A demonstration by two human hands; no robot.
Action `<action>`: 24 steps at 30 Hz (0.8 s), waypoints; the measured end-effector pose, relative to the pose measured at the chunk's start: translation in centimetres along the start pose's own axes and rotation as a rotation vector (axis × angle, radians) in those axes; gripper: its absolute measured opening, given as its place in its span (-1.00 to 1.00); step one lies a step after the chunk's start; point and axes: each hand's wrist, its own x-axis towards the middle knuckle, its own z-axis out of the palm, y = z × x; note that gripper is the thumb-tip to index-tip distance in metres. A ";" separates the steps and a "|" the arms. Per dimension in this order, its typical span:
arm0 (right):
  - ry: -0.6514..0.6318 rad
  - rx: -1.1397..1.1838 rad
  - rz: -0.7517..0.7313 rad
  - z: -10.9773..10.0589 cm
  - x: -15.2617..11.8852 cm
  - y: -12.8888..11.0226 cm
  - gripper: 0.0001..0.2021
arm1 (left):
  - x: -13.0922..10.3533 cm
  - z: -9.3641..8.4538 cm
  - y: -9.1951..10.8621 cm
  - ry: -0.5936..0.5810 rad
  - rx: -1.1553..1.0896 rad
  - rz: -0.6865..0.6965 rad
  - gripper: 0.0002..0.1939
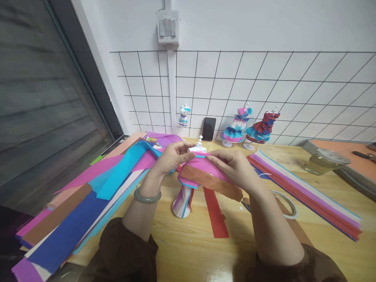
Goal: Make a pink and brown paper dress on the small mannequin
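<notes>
A small white dress form (199, 148) stands upright in front of me, wrapped in pink crepe paper (205, 166) with a light blue edge at the chest. My left hand (176, 156) is closed on the left end of the pink paper, its fingers partly hidden behind the form. On the other side, my right hand (230, 164) pinches the paper's right end between thumb and forefinger. A brown paper band (210, 181) crosses the skirt below. Under it show a striped paper cone (182, 201) and a red paper strip (216, 213) on the table.
Stacked crepe paper strips (76, 219) lie at left, more strips (308, 196) at right. Dressed forms (236, 127) and a phone (209, 129) line the tiled wall. A tape roll (292, 209), scissors (246, 204) and a glass bowl (324, 162) are at right.
</notes>
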 end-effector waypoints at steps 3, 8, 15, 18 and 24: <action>-0.012 -0.007 -0.008 -0.2 -0.1 -0.4 -0.75 | 0.0 -0.2 -0.2 -0.017 -0.015 0.018 -0.48; -0.029 -0.019 -0.001 -0.6 -0.3 -1.0 -0.73 | 0.1 -0.3 -0.3 -0.052 -0.096 0.039 -0.46; -0.073 -0.022 -0.022 -1.4 -0.8 -1.8 -0.69 | 0.1 -0.3 -0.2 -0.061 -0.137 0.048 -0.44; -0.159 0.002 -0.010 -1.8 -1.1 -1.9 -0.67 | 0.1 -0.4 -0.2 -0.066 -0.149 0.024 -0.46; -0.478 -0.004 0.040 -2.1 -1.5 -2.4 -0.66 | 0.2 -0.7 -0.2 -0.026 -0.195 0.071 -0.60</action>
